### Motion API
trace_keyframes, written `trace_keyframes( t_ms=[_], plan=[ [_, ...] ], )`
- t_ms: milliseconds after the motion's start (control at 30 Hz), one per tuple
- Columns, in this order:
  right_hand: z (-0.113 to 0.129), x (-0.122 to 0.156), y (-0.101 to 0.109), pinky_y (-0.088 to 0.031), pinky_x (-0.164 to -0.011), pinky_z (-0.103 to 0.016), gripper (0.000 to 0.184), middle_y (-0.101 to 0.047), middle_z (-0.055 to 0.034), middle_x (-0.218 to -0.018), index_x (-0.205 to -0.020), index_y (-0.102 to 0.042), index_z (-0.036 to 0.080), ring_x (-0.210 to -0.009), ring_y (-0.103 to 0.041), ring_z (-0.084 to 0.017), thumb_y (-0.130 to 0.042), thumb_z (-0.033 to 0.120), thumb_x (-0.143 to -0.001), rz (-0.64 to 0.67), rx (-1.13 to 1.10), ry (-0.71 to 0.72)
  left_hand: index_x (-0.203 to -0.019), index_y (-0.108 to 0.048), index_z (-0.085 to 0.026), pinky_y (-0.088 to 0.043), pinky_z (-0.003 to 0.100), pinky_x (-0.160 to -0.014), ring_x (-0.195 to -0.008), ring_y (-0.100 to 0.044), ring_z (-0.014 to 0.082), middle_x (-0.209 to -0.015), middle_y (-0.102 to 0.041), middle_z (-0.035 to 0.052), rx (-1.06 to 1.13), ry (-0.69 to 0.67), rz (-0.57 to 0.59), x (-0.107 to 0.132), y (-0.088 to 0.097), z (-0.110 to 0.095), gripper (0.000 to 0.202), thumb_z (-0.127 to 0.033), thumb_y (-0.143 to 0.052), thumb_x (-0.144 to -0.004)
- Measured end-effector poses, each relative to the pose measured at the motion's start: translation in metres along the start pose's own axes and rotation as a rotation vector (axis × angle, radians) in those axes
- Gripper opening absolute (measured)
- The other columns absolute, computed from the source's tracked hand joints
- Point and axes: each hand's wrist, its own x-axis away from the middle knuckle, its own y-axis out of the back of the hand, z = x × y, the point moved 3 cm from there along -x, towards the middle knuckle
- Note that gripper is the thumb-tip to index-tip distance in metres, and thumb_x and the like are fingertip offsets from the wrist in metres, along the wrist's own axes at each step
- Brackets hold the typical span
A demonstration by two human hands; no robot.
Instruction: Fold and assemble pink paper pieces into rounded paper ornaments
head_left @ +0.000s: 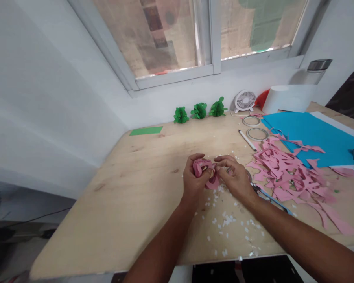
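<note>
Above the middle of the table, a folded pink paper piece (pixel 198 166) with curved layers is between my two hands. My left hand (pixel 193 179) is closed around its left side, thumb pressed onto the front. On the right side, my right hand (pixel 233 175) pinches the edge of the same paper piece with thumb and fingertips. Partly covered by my right wrist lies a pair of scissors (pixel 273 197) with a blue blade or handle part. Small white paper bits (pixel 228 218) are scattered below my hands.
Pink paper scraps (pixel 286 173) heap on the right, beside blue sheets (pixel 318 133). A white pen (pixel 247 140) and tape rolls (pixel 257 134) lie nearby. Along the wall stand three green paper figures (pixel 199 111) and a small white fan (pixel 244 101). A green strip (pixel 146 131) lies back left.
</note>
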Motion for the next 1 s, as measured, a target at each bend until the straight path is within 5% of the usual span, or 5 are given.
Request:
trace_keyframes(
  t_ms=[600, 1000],
  plan=[
    [-0.0037, 0.0001, -0.0017, -0.041, -0.088, -0.037, 0.01, -0.067, -0.0045, -0.091, -0.067, -0.065, 0.023, -0.093, -0.059, -0.021, -0.058, 0.022, -0.074, 0.006, -0.023, -0.017, -0.101, -0.053, -0.02, -0.048, 0.022, -0.067, -0.073, -0.057, 0.0113, -0.087, -0.058, 0.0016, -0.239, -0.178, 0.031, 0.0027, -0.0025, -0.0012, 0.036, -0.016, -0.064, -0.067],
    [-0.0021, 0.0005, -0.0011, -0.041, -0.087, -0.038, 0.008, -0.067, -0.0049, -0.092, -0.067, -0.065, 0.022, -0.093, -0.059, -0.021, -0.059, 0.024, -0.074, 0.032, -0.044, -0.026, -0.101, -0.054, -0.019, -0.048, 0.021, -0.061, -0.069, -0.057, 0.0114, -0.083, -0.059, 0.002, -0.174, -0.118, 0.018, 0.002, -0.0019, -0.0033, 0.038, -0.019, -0.067, -0.066]
  ],
)
